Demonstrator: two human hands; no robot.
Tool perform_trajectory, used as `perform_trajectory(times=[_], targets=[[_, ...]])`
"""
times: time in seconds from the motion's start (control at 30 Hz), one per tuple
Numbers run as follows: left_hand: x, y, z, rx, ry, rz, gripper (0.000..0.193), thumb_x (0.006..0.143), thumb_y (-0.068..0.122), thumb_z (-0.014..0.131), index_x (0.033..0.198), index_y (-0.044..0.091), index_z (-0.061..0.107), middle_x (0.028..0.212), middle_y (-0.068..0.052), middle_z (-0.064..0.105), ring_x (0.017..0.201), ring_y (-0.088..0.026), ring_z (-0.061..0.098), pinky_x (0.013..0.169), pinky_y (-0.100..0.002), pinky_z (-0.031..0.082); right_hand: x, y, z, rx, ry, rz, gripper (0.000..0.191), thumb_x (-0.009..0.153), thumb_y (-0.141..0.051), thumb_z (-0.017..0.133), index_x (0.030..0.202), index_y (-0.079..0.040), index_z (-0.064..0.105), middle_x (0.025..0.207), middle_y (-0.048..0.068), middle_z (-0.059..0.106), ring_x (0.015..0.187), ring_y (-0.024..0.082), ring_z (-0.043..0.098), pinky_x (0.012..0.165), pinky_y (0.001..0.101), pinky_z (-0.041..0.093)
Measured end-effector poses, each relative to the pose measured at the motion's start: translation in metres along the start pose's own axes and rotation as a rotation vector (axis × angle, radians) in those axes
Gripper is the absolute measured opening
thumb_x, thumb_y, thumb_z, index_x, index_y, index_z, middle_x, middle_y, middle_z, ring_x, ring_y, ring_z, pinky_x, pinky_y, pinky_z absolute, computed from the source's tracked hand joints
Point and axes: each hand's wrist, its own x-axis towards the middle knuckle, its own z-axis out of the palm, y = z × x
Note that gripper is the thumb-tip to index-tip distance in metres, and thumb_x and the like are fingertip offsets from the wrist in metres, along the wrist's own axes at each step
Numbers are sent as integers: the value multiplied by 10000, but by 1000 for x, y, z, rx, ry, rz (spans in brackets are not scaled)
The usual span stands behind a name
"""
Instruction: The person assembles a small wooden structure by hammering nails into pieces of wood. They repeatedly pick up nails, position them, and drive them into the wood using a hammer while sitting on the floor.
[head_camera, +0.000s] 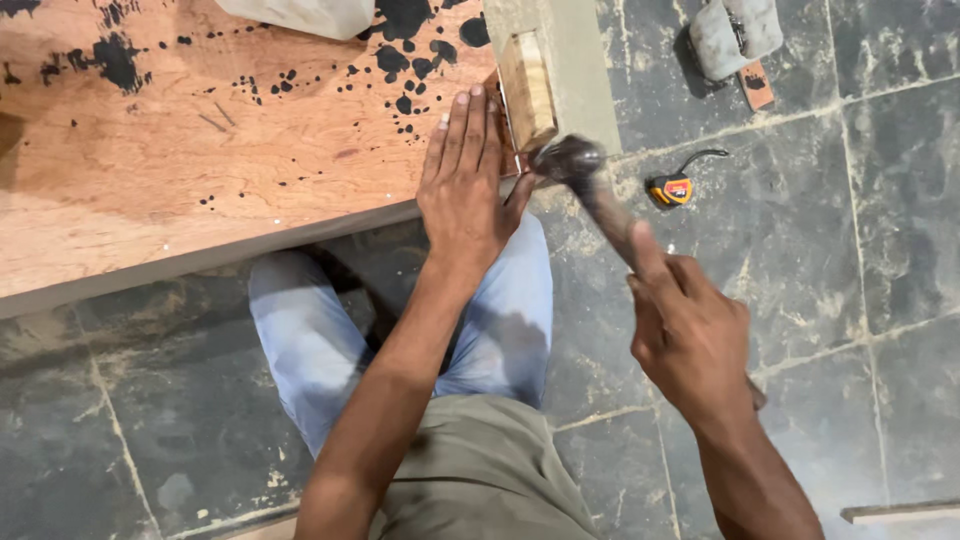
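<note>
A grey tiled floor (850, 220) — bearing a plywood board (200, 150) and tape measure (672, 188).

Left hand (466, 190) lies flat, fingers extended; right hand (690, 335) is clenched, forefinger outstretched.

This looks like a rough carpentry workspace set up on a floor. A large plywood sheet (200, 130) spattered with black paint lies over dusty, scuffed grey stone tiles (850, 230), with a small wooden block (527, 90), a hammer (580, 170) and an orange tape measure (672, 188) lying close by.
</note>
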Motion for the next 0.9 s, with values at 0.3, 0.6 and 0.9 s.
perform_trajectory(times=[0.3,0.6,0.9], targets=[[-3,0,6,-14,-32,-5,887,838,319,879,1504,-87,457,1613,-227,402,1531,-335,348,1272,-481,279,-2,7,-2,-80,-71,15,731,918,-13,746,1564,-189,453,966,115,712,710,276,678,562,402,526],[1,1,2,58,-18,4,846,881,336,860,1506,-75,466,1630,-214,405,1547,-324,357,1286,-459,276,0,9,7,24,-1,-23,703,911,49,741,1543,-123,485,942,162,703,698,304,674,567,407,529],[-1,2,1,41,-36,0,839,912,380,808,1518,-80,455,1645,-200,368,1554,-311,322,1286,-458,262,-6,16,15,62,107,-44,662,952,9,728,1548,-127,473,953,147,678,733,307,672,607,426,532]])
